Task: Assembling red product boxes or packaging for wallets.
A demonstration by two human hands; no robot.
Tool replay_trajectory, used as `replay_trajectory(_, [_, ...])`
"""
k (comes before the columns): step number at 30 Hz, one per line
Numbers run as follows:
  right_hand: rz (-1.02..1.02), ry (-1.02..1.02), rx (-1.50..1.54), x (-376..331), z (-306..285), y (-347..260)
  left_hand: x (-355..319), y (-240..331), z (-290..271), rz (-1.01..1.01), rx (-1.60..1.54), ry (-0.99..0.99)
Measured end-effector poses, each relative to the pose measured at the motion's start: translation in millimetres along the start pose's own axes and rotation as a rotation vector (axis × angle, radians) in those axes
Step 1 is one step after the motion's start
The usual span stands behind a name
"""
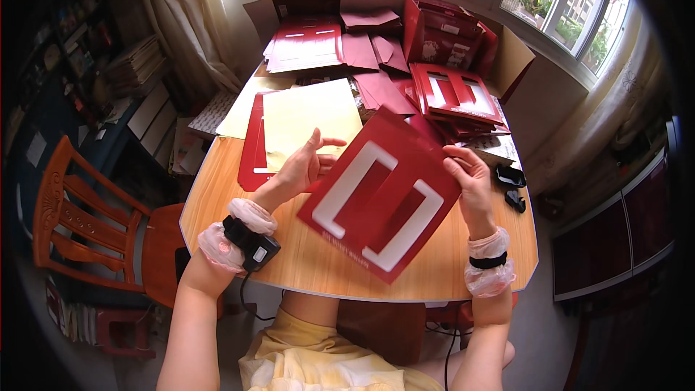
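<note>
A flat red cardboard piece (389, 199) with two white bracket shapes on its face is held tilted above the front of the table. My right hand (469, 179) pinches it at its right corner, thumb against fingers. My left hand (307, 164) is beside its left edge, thumb and fingers apart; some fingertips lie close to the edge and may pass behind it. Just beyond my left hand, a pale yellow sheet (308, 116) covers part of another red cardboard piece (250, 152) lying on the table.
The wooden table (224, 203) carries red stacks at the back: white-marked pieces (456, 93) at right, more (308, 43) at left. A large red bag (443, 32) stands behind. Small black objects (512, 188) lie by the right edge. A wooden chair (94, 210) stands left.
</note>
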State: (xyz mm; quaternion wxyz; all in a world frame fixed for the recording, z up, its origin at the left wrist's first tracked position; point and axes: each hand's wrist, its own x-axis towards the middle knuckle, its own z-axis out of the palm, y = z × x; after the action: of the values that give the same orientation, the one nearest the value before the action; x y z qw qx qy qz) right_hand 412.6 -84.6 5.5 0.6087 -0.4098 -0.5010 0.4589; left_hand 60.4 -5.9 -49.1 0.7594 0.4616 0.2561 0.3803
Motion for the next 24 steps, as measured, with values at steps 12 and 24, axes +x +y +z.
replay_trajectory(12, [-0.199,0.344,-0.017,3.2,1.7,24.2,-14.5,8.0,32.6,0.106,0.142,-0.014])
replay_trajectory(24, [-0.819,-0.407,-1.151,-43.6,88.1,-24.2,-21.9,0.9,32.5,0.019,0.362,0.037])
